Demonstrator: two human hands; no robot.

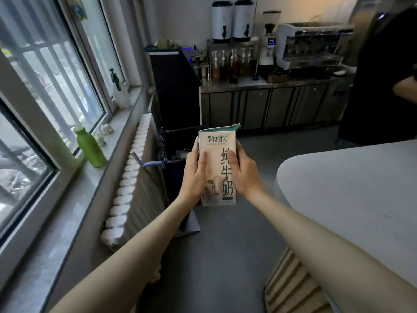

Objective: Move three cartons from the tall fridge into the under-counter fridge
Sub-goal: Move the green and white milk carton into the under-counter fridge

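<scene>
From the head camera, a pale milk carton (pixel 217 168) with green lettering is held upright out in front, above the grey floor (pixel 225 256), well short of the under-counter fridge (pixel 255 109) at the far wall. The left hand (pixel 195 175) grips its left edge, thumb laid across the front face and fingers wrapped behind; the right hand (pixel 244 175) clamps the right edge the same way, thumb on the front. To the left runs a long windowsill (pixel 90 184) under a barred window, with a green bottle (pixel 90 149) standing on it and a white radiator (pixel 128 184) below. A dark bin (pixel 178 150) sits just beyond the carton. The steel counter (pixel 237 83) over the fridge doors carries a row of pump syrup bottles (pixel 232 66), two white drink dispensers (pixel 232 20) on a shelf, a coffee grinder (pixel 269 39) and an espresso machine (pixel 313 45). A rounded grey tabletop (pixel 361 188) fills the right side, and a person in dark clothes (pixel 381 75) stands at the far right.
</scene>
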